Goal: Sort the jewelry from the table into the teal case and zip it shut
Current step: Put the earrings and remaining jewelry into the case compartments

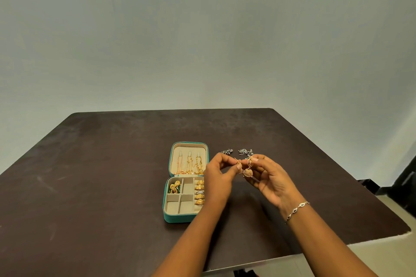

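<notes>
Right of teal case (177, 218), left hand (219, 175) and right hand (267, 177) each pinch gold earring (247, 172), probably securing back before stowing; silver pieces (245, 152) unsorted beside case lid.

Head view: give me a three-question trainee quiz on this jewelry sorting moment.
1. True or false: the teal case is zipped shut.
2. Multiple choice: what do the left hand and right hand pinch between them? A) gold earring B) silver ring C) zip pull
3. Count: how many gold chains hang in the lid?
Key: 1 false, it lies open; 2 A; 3 three.
</notes>
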Available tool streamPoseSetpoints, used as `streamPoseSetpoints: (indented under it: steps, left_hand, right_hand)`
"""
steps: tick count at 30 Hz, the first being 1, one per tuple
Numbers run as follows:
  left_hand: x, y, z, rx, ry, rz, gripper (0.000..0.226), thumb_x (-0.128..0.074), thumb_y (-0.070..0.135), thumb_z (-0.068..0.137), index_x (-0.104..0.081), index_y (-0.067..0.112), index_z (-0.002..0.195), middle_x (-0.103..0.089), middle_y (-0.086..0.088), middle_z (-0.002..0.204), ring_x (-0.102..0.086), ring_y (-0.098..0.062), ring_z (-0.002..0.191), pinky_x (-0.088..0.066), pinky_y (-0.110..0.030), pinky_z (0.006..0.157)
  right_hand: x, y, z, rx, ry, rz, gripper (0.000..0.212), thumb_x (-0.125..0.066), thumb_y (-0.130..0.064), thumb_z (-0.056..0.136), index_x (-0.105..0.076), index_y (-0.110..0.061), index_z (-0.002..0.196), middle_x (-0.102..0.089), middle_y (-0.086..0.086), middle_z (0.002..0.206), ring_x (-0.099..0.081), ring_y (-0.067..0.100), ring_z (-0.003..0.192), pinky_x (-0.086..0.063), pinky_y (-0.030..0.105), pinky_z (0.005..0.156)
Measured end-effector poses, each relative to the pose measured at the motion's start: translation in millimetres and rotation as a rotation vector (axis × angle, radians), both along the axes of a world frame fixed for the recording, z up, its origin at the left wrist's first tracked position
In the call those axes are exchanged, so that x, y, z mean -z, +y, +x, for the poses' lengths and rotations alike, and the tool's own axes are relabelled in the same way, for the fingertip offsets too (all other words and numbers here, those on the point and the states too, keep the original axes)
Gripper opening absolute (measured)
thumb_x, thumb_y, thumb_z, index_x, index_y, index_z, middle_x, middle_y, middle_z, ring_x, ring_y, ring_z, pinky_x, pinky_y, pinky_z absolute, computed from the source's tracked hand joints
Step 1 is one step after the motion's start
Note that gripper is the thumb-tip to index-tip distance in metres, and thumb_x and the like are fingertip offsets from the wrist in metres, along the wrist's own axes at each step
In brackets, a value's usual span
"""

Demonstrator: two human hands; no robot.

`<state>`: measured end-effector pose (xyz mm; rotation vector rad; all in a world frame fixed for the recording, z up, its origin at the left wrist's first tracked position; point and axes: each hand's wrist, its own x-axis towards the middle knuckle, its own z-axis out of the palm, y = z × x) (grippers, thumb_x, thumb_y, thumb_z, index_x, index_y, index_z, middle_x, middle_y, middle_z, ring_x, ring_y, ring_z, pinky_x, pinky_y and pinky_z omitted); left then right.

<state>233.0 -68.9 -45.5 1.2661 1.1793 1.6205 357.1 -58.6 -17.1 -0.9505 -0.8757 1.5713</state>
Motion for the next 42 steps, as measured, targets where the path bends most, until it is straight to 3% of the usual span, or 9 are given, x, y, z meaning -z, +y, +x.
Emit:
streamPoseSetpoints:
  steps: [4,9,17,20,26,30,35,39,42]
  left_hand:
    - [-7.6,-4.1,-2.9,0.032,-0.102,-0.018,0.022,-0.062,-0.003,0.081,-0.060,0.018,0.083,-0.063,-0.005,0.072,-0.060,-0.014,0.069,-0.051,-0.025,0.065]
    - [-17.3,-9.5,-11.6,0.066,-0.141,-0.029,0.021,-0.057,-0.003,0.085,-0.065,0.015,0.093,-0.068,-0.009,0.086,-0.066,-0.013,0.080,-0.051,-0.016,0.061]
    - [-27.9,-19.2,-48.0,0.116,-0.252,-0.102,0.012,-0.055,0.001,0.087,-0.060,0.011,0.091,-0.073,0.001,0.074,-0.066,-0.007,0.063,-0.047,-0.016,0.050]
    - [-29.4,-23.4,-66.3,0.102,-0.258,-0.104,0.010,-0.054,0.001,0.088,-0.057,0.007,0.095,-0.073,0.001,0.075,-0.063,-0.004,0.060,-0.047,-0.016,0.049]
    - [-24.8,-31.9,-103.9,-0.102,-0.196,-0.064,0.020,-0.051,0.000,0.090,-0.063,0.008,0.103,-0.071,-0.004,0.085,-0.065,-0.004,0.070,-0.055,-0.022,0.068]
    - [-8.8,-38.2,-112.9,-0.290,-0.177,-0.042,0.019,-0.050,0.001,0.090,-0.061,0.011,0.101,-0.070,-0.002,0.083,-0.066,-0.005,0.069,-0.054,-0.015,0.062]
    - [10.1,-44.6,-111.9,-0.360,-0.044,-0.002,0.024,-0.047,0.004,0.092,-0.058,0.025,0.096,-0.069,-0.003,0.084,-0.067,-0.012,0.072,-0.055,-0.020,0.065]
    - [17.9,-47.4,-110.4,-0.409,0.142,0.036,0.031,-0.048,0.004,0.092,-0.054,0.035,0.095,-0.067,0.006,0.081,-0.066,-0.012,0.077,-0.055,-0.029,0.068]
    - [22.8,-47.0,-110.0,-0.442,0.265,0.024,0.026,-0.047,0.006,0.093,-0.055,0.029,0.101,-0.065,0.010,0.080,-0.064,-0.011,0.077,-0.055,-0.033,0.065]
  right_hand:
    - [0.9,1.5,2.5,0.008,-0.036,0.017,0.013,-0.051,-0.003,0.086,-0.061,-0.011,0.085,-0.070,0.006,0.068,-0.067,0.012,0.063,-0.051,0.025,0.063]
    - [-2.6,1.1,2.5,-0.030,-0.090,0.044,0.020,-0.047,0.001,0.088,-0.065,-0.007,0.089,-0.070,0.004,0.068,-0.070,0.013,0.069,-0.053,0.022,0.062]
    - [-6.5,-4.0,-7.3,-0.060,-0.187,0.092,0.017,-0.052,-0.004,0.087,-0.068,-0.003,0.094,-0.073,0.010,0.077,-0.070,0.017,0.075,-0.054,0.022,0.064]
    - [-5.4,-6.6,-16.5,-0.073,-0.220,0.108,0.020,-0.051,-0.011,0.089,-0.069,-0.003,0.096,-0.072,0.011,0.082,-0.066,0.018,0.077,-0.052,0.027,0.075]
    - [-6.4,-14.0,-47.7,-0.142,-0.287,0.166,0.023,-0.047,-0.013,0.093,-0.069,-0.007,0.097,-0.071,0.010,0.088,-0.060,0.017,0.080,-0.052,0.030,0.082]
    - [-4.9,-14.8,-73.9,-0.195,-0.326,0.215,0.020,-0.051,-0.006,0.090,-0.068,-0.005,0.100,-0.072,0.007,0.087,-0.065,0.013,0.077,-0.054,0.026,0.077]
    - [-1.0,-15.1,-97.3,-0.203,-0.355,0.264,0.020,-0.062,0.007,0.078,-0.068,-0.006,0.091,-0.069,0.014,0.093,-0.067,0.021,0.085,-0.055,0.022,0.071]
    - [9.3,-14.6,-107.9,-0.160,-0.471,0.292,0.019,-0.069,0.004,0.073,-0.071,-0.013,0.082,-0.068,0.016,0.091,-0.066,0.032,0.093,-0.054,0.039,0.083]
    - [12.6,-16.6,-110.2,-0.128,-0.587,0.348,0.019,-0.072,-0.001,0.072,-0.072,-0.019,0.078,-0.070,0.008,0.086,-0.067,0.026,0.091,-0.053,0.046,0.086]
